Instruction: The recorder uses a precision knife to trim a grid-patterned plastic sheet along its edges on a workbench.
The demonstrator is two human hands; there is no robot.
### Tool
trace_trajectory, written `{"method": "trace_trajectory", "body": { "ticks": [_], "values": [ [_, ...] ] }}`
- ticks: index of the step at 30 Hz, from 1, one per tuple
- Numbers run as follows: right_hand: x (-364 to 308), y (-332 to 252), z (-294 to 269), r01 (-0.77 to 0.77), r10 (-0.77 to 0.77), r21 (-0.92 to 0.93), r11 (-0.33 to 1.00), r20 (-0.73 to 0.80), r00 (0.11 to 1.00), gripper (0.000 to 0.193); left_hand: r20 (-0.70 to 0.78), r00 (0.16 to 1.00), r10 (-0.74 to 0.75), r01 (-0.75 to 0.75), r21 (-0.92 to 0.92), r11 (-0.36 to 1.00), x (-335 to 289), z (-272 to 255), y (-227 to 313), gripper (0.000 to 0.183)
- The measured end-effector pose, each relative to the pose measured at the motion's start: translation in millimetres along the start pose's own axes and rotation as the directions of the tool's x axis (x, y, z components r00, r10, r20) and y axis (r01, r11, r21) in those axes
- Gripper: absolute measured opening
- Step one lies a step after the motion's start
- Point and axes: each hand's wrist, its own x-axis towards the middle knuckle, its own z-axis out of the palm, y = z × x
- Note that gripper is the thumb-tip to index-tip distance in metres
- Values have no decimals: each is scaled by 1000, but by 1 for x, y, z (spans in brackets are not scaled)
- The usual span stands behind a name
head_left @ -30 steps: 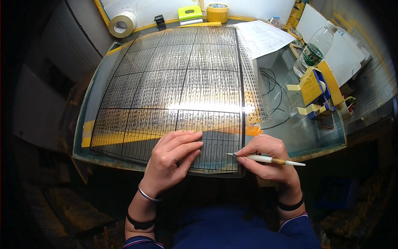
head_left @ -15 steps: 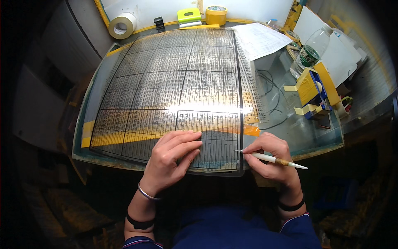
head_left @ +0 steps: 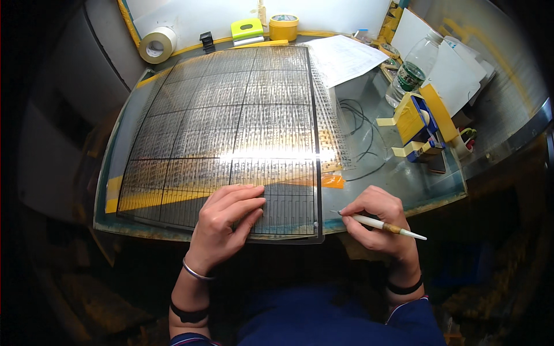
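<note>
A large dark film sheet [head_left: 210, 124] with fine printed patterns and a black line grid lies over the left part of the glass-topped table. My left hand [head_left: 228, 216] rests on its near part, the fingers stretched out flat and holding nothing. To the right of the sheet's near right corner is my right hand [head_left: 376, 219], closed in a pen grip around a craft knife [head_left: 369, 221]. The knife has a white handle with a brown band and a thin metal tip. That tip points left, a little apart from the sheet's black right border.
Tape dispensers [head_left: 412, 124], a clear bottle [head_left: 412, 69] and a thin black cable [head_left: 363, 130] occupy the right side. Papers [head_left: 343, 57] lie at the back. A tape roll [head_left: 157, 45], a green hole punch [head_left: 247, 30] and a yellow tape roll [head_left: 283, 27] line the far edge.
The knife tip was over the sheet's right border and is now off it, to the right. The whole table view has shifted left. My left hand still lies on the sheet.
</note>
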Motion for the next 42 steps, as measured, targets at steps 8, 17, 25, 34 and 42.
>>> {"method": "trace_trajectory", "body": {
  "ticks": [8, 17, 25, 34, 42],
  "values": [
    [-12, -1, -22, -52, 51, -63, 997, -11, 999, 8, 3, 1000, -14, 14, -14, 1000, 2, 2, -1, 21],
    [-59, 5, -76, -220, 194, -211, 952, -135, 972, 9, -2, 1000, -9, 9, 19, 1000, 2, 4, 1, 21],
    [-108, 7, -112, -399, 342, -335, 854, -218, 914, 7, 13, 999, -49, 49, 19, 999, 1, 6, 6, 21],
    [-119, 9, -113, -520, 436, -250, 817, -322, 840, 7, 15, 997, -72, 72, 12, 997, -1, 6, 5, 21],
    [-120, 6, -109, -578, 552, 41, 815, -359, 753, 20, 17, 999, -45, 45, 2, 999, 0, 5, 2, 21]
  ]
}}
